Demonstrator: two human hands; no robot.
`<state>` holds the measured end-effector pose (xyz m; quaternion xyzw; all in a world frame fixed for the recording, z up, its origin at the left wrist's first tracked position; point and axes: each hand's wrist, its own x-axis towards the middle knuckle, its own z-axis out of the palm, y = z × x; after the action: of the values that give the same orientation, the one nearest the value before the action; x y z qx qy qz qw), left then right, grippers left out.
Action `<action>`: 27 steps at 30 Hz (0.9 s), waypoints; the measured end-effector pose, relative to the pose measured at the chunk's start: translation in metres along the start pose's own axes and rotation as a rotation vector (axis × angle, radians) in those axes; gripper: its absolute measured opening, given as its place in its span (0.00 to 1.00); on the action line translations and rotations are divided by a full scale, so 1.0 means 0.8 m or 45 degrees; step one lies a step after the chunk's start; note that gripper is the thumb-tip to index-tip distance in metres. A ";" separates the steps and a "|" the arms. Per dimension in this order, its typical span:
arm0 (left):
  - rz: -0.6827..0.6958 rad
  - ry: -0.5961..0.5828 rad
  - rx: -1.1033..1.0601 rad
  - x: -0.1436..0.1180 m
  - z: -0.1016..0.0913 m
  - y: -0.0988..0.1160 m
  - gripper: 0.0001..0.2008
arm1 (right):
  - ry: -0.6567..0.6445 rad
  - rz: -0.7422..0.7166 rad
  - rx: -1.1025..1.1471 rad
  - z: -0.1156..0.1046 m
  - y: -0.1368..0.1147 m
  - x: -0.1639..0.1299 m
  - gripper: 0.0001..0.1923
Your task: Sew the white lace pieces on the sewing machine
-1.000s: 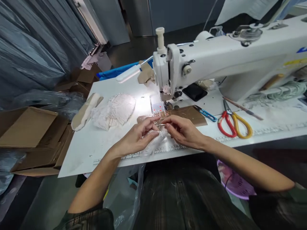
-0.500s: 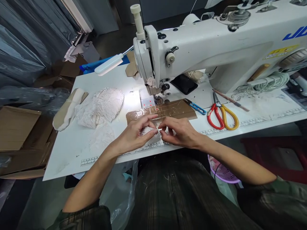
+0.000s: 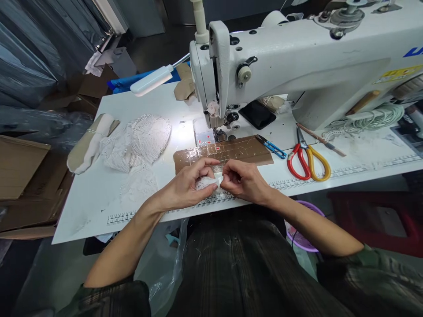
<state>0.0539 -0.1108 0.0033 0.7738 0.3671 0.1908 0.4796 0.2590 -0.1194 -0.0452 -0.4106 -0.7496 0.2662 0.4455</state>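
My left hand (image 3: 188, 184) is closed on a small piece of white lace fabric (image 3: 204, 182), which bunches between thumb and fingers. Just right of it, my right hand (image 3: 243, 181) pinches with thumb and forefinger near the lace's edge; whatever lies in that pinch is too small to make out. Both hands are over the table's front ruler strip, before a brown taped board (image 3: 238, 149) in front of the sewing machine (image 3: 224, 88). Blue thread snips (image 3: 276, 149) lie at the board's right end, and scissors with red and yellow handles (image 3: 308, 160) rest farther right.
White lace pieces (image 3: 148, 141) are heaped on the table's left, beside a tied beige and white bundle (image 3: 92, 143). A lamp (image 3: 153, 80) reaches over the table. Behind the needle area lies a black flat object (image 3: 257, 115). A purple basket (image 3: 302, 233) stands below the edge.
My right fingers have curled tighter and drawn slightly away from the left hand, leaving a small gap. The left hand keeps the lace. The whole view has shifted a little.
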 end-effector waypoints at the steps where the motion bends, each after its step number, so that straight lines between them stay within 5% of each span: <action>1: -0.010 -0.028 -0.028 -0.002 -0.001 0.001 0.22 | 0.022 0.078 0.020 -0.003 0.002 0.000 0.04; 6: -0.108 -0.078 -0.083 -0.010 -0.004 -0.002 0.22 | -0.008 0.341 0.179 -0.022 0.009 -0.001 0.04; 15: -0.104 0.089 0.068 -0.010 0.005 -0.016 0.22 | -0.491 0.377 0.463 -0.021 -0.001 0.001 0.13; 20: -0.084 0.130 0.185 -0.013 0.004 -0.014 0.21 | -0.490 0.213 0.298 -0.011 -0.005 0.006 0.06; 27: -0.134 0.098 0.274 -0.017 0.003 -0.013 0.20 | -0.465 0.559 0.584 -0.012 0.004 0.004 0.11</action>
<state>0.0425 -0.1193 -0.0062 0.7927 0.4436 0.1545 0.3886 0.2684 -0.1145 -0.0419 -0.3968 -0.6316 0.5857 0.3170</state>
